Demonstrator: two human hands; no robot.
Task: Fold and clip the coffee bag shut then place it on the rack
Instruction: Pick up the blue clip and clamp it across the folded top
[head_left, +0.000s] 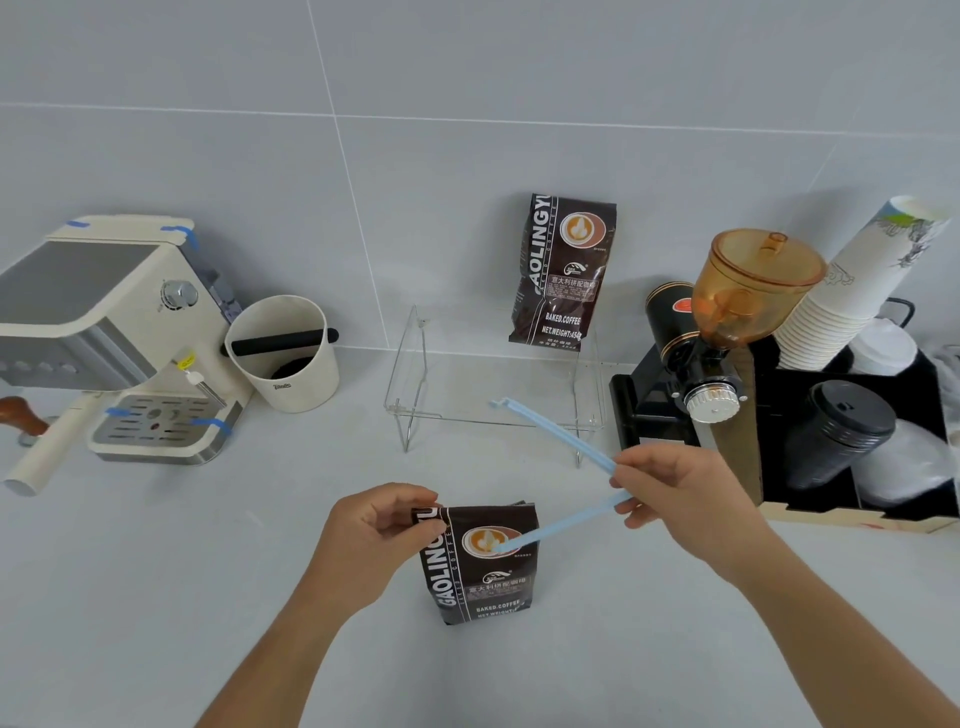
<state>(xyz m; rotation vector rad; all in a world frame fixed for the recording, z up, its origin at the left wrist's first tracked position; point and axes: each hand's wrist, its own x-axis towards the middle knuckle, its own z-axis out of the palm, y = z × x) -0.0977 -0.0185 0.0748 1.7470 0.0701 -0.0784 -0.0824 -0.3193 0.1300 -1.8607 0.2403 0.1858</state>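
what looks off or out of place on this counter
Nothing spilled or damaged. The paper cup stack leans out of its organizer at a tilt, and blue tape holds parts of the espresso machine, which looks makeshift.

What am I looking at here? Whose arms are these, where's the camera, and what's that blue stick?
No machine here: a person wears a camera on the head, looking down at their own hands. The left hand pinches the folded top of a coffee bag standing on the counter. The right hand holds a blue clip, opened into a V. Behind stands a clear rack with a second bag on it. An espresso machine sits left, a grinder and paper cups right.
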